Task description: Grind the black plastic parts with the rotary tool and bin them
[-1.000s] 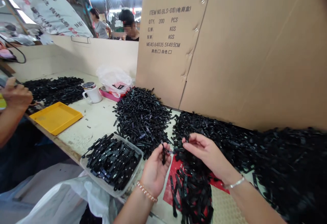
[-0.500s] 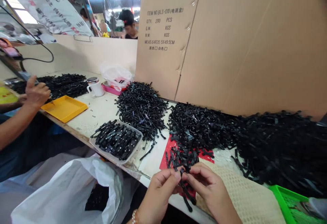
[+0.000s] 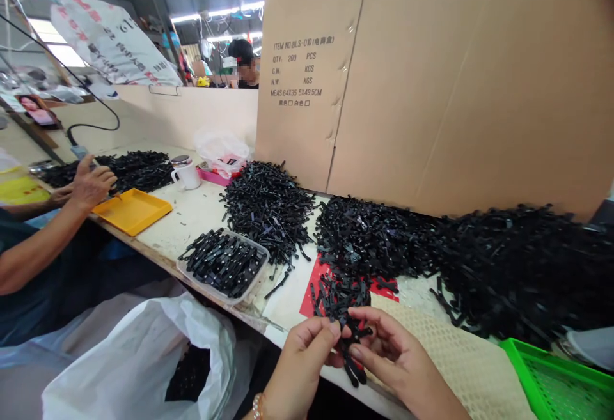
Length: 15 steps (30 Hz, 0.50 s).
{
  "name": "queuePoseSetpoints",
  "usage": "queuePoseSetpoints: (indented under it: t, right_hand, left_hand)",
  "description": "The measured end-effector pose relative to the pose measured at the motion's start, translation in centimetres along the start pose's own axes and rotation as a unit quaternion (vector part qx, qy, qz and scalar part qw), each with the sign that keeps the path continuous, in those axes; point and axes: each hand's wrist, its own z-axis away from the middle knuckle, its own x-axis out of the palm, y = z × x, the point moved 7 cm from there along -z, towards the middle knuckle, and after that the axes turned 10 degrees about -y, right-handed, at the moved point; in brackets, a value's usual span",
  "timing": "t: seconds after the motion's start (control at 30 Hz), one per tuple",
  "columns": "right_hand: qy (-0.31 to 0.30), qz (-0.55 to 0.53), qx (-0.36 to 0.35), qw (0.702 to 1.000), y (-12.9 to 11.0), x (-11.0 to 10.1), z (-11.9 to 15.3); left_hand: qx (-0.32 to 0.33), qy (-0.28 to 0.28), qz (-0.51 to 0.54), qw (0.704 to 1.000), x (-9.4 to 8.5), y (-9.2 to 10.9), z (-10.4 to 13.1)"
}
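My left hand (image 3: pixel 307 356) pinches a slim black strip-like part (image 3: pixel 352 372) with rounded ends between thumb and forefinger; its lower end hangs over the table edge. Close on its right is my right hand (image 3: pixel 396 353), fingers curled, with another small black part (image 3: pixel 363 332) between its thumb and fingers. How the two parts meet is partly hidden by the fingers. Just beyond both hands, a small heap of the same black parts (image 3: pixel 336 295) lies on a red sheet (image 3: pixel 311 292).
Bigger heaps of black parts (image 3: pixel 268 206) line the cardboard (image 3: pixel 432 87). To the left stand a filled clear tray (image 3: pixel 261 266), a white mug (image 3: pixel 189 177) and a yellow tray (image 3: pixel 134 209) by a co-worker's hand (image 3: pixel 93 183). A white sack (image 3: pixel 119 356) hangs below; a green basket (image 3: pixel 551 375) sits right.
The view has tilted up slightly. My right thumb and forefinger have spread further apart and shifted a little away from my left fingertips. My left hand keeps its pinch.
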Motion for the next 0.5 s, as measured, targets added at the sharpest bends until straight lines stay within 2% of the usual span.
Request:
queuePoseSetpoints:
  t: [0.17, 0.3, 0.4, 0.5]
  right_hand:
    - [-0.003, -0.048, 0.001, 0.999, 0.0, 0.1, -0.1]
    - [-0.028, -0.042, 0.01, 0.999, -0.2, 0.7, -0.6]
    - [-0.085, 0.036, 0.011, 0.996, -1.8, 0.6, -1.3]
    - [-0.177, 0.133, -0.008, 0.975, -4.6, -0.4, -3.6]
  left_hand:
    - [0.005, 0.005, -0.017, 1.0, 0.0, 0.3, -0.1]
    - [0.017, -0.03, -0.062, 0.997, 0.0, 0.9, -0.5]
    - [0.043, -0.057, -0.134, 0.988, -0.2, 1.7, -1.0]
    - [0.052, -0.04, -0.172, 0.983, -1.4, 2.4, -1.5]
